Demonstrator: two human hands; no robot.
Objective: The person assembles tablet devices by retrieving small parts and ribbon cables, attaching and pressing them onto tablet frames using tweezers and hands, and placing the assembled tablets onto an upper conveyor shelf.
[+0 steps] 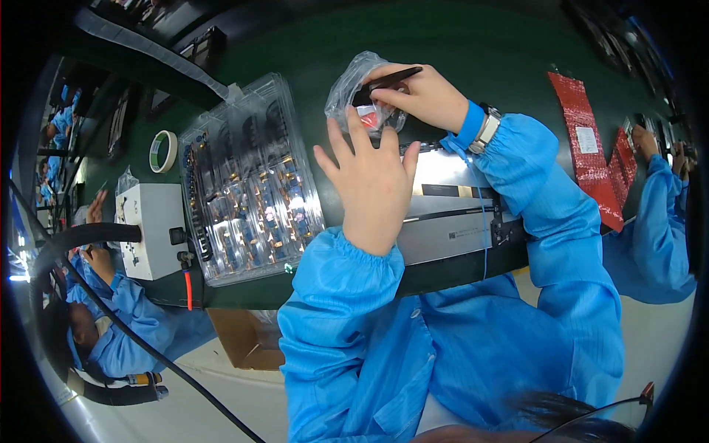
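Observation:
My left hand point(373, 181) is open with fingers spread, its fingertips at the near edge of a crumpled clear plastic bag point(346, 83). Inside or under the bag shows a small red and white piece point(368, 116). My right hand point(428, 96) is closed around what looks like black tweezers point(399, 76), slanted over the bag; their tips are hard to make out. Below my hands lies a flat silver metal panel point(447, 236) with dark strips, a black edge and a thin blue cord point(484, 236) across it. My left hand and wrist partly cover the panel.
Left of my hands a clear blister tray point(255, 199) holds several small circuit parts. Farther left are a tape roll point(163, 151) and a white box point(151, 229) with a thick black hose. Red bubble wrap point(591, 148) lies at right. Co-workers in blue sit on both sides.

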